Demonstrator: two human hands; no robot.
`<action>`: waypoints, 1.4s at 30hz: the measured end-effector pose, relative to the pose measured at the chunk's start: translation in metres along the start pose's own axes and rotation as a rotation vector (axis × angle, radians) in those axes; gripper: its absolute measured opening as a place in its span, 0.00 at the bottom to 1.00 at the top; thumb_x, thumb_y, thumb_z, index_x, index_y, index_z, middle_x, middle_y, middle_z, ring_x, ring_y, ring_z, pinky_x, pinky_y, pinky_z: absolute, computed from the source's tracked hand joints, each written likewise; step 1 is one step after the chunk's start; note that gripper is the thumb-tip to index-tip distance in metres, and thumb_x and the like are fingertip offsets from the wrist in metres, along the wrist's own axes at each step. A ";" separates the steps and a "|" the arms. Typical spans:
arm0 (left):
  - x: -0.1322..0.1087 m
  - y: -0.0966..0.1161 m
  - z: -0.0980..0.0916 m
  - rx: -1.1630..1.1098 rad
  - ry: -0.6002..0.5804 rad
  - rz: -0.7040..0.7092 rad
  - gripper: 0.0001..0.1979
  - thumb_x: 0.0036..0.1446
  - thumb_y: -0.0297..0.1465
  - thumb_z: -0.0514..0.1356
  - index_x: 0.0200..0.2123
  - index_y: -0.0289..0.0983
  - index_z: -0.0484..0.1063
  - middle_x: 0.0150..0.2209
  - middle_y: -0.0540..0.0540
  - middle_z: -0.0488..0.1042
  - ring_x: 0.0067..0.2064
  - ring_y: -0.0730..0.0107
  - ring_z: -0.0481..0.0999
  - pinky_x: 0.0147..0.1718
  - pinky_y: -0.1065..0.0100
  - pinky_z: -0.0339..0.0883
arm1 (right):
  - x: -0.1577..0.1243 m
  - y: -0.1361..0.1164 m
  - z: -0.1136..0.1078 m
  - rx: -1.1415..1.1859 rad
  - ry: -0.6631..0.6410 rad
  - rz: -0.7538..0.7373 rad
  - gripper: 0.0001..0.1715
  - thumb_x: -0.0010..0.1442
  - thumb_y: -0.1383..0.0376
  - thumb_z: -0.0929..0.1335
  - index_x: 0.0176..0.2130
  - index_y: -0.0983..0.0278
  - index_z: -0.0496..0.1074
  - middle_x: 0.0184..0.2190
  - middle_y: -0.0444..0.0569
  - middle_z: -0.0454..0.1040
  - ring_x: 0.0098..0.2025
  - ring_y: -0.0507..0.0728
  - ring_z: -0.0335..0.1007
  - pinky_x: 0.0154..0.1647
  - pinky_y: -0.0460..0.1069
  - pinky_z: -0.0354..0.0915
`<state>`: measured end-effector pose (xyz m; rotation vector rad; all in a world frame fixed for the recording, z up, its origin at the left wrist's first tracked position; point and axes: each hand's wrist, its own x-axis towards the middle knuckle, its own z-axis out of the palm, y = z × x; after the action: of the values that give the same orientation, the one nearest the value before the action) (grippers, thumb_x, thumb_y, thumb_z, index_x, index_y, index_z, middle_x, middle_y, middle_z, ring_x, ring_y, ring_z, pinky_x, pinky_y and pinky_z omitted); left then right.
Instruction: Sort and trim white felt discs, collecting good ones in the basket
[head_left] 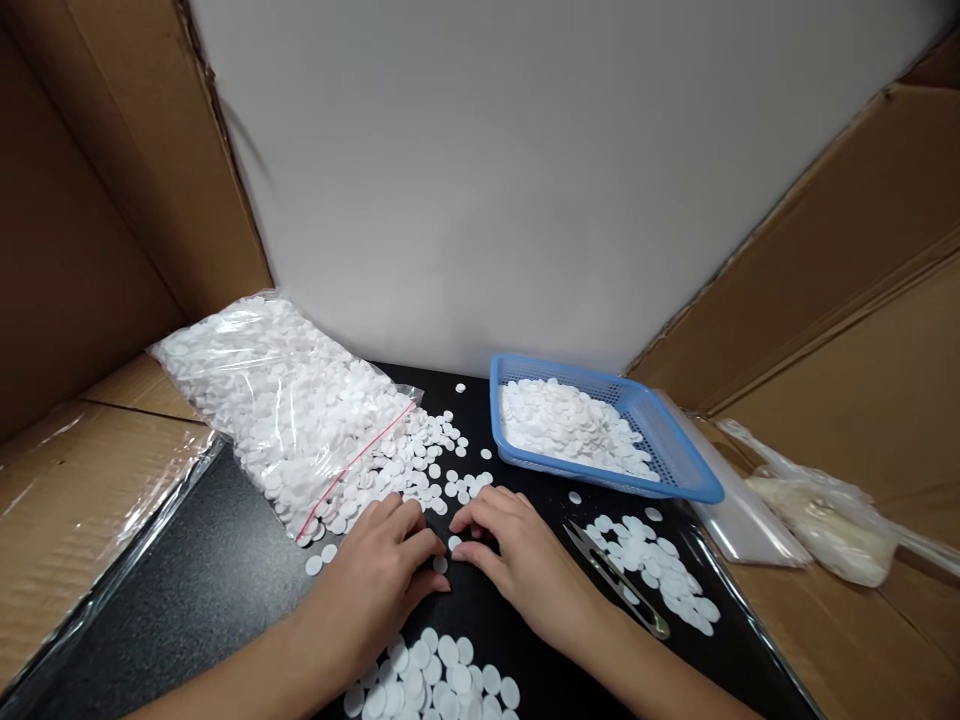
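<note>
My left hand [382, 570] and my right hand [517, 555] rest side by side on a black mat [210, 580], fingertips nearly meeting. Both have fingers curled down and pinched around a small white disc [453, 543] lying between them. More loose white discs [431, 470] spill just beyond my fingers from an open clear zip bag [277, 400] at the left. A small pile of white discs [439, 680] lies near my wrists.
A blue plastic basket [675, 440] holding white discs stands at the right rear. Thread snips [619, 580] lie right of my right hand beside another disc pile [660, 570]. Cardboard walls flank both sides; clear plastic bags [810, 510] lie far right.
</note>
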<state>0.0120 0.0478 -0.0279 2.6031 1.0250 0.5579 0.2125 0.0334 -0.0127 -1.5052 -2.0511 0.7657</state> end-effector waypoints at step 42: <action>0.000 -0.011 -0.010 -0.529 0.269 -0.266 0.11 0.69 0.27 0.48 0.44 0.42 0.68 0.33 0.52 0.72 0.34 0.71 0.72 0.34 0.69 0.65 | -0.013 0.012 0.022 0.017 0.083 -0.338 0.09 0.63 0.75 0.69 0.35 0.62 0.74 0.33 0.46 0.72 0.37 0.56 0.67 0.40 0.51 0.66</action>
<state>0.0009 0.0575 -0.0232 1.9336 1.0976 0.9753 0.2093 0.0206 -0.0379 -1.1185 -2.1519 0.5759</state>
